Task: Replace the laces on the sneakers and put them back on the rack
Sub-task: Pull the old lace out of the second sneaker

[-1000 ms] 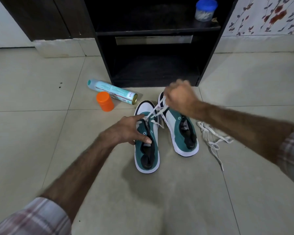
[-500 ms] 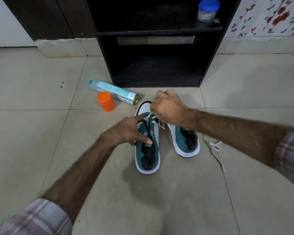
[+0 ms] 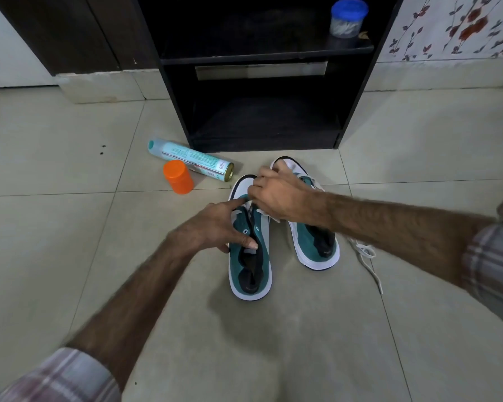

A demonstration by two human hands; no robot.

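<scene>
sleeves (image 3: 64,375) — plaid, pale pink-grey | rolled up | forearms bare — hairy

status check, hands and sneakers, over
Left hand steadying the left sneaker on the floor. Right hand pinching its white lace near the toe. Loose lace beside right sneaker. Rack mouth clear.

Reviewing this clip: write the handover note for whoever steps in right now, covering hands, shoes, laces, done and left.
Left hand steadies the left sneaker on the floor.
Right hand pinches a white lace at that sneaker's front eyelets.
Right sneaker stands beside it; no lace visible in its eyelets.
Loose lace lies on the floor to the right.
Rack bottom shelf holds no shoes.
Left: finish lacing both, then shelve.
</scene>
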